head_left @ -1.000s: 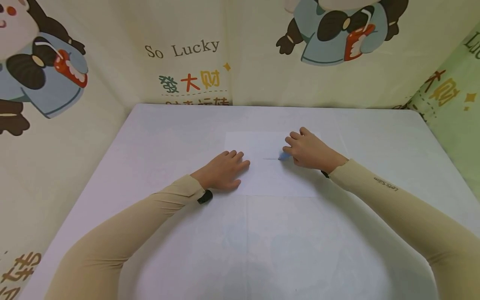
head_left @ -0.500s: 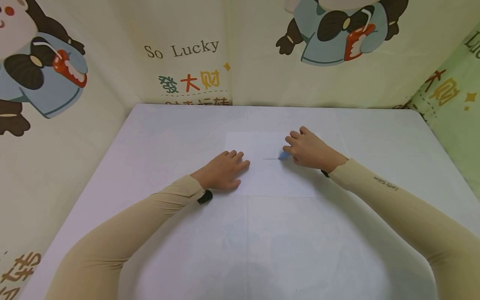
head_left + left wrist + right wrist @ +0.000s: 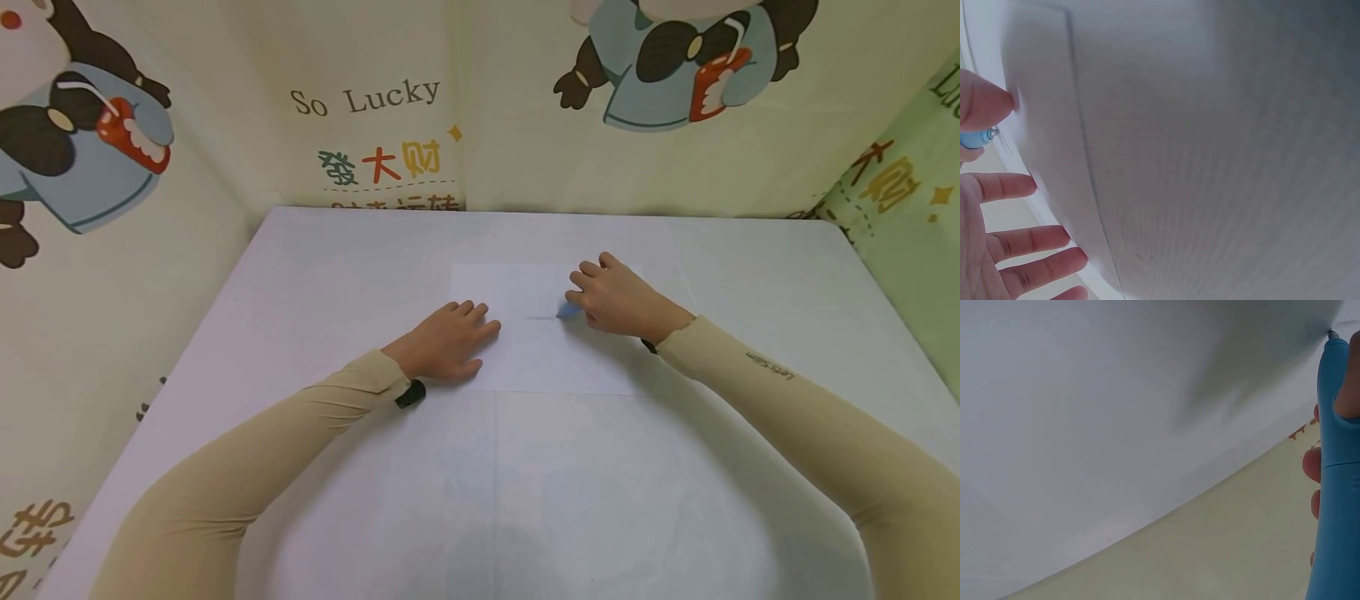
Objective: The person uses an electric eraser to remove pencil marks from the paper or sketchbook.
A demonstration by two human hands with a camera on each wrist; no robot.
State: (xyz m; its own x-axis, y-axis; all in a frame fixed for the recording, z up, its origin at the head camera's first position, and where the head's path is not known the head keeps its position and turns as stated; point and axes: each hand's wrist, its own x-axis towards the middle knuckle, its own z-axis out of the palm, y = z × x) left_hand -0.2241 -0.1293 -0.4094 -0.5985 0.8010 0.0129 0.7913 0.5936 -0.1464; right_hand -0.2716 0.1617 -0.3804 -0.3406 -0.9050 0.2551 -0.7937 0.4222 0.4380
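A thick blue pen (image 3: 1340,487) with a small metal tip is gripped in my right hand (image 3: 618,302). Its tip touches the white sheet of paper (image 3: 517,367), at the right end of a thin straight line (image 3: 540,317). My left hand (image 3: 447,342) rests on the left part of the sheet, fingers spread. In the left wrist view its thumb (image 3: 985,103) and fingertips lie against the paper, and part of the blue pen shows behind the thumb. The right palm is hidden in the head view.
Under the paper lies a white tabletop (image 3: 375,517) with rounded far corners. A cream curtain (image 3: 510,158) with cartoon figures and lettering hangs behind the table and along its sides. Dark wrist straps (image 3: 410,393) show below the sleeves.
Both hands and the pen keep nearly the same place, and the drawn line looks the same length. The curtain at the left has shifted slightly.
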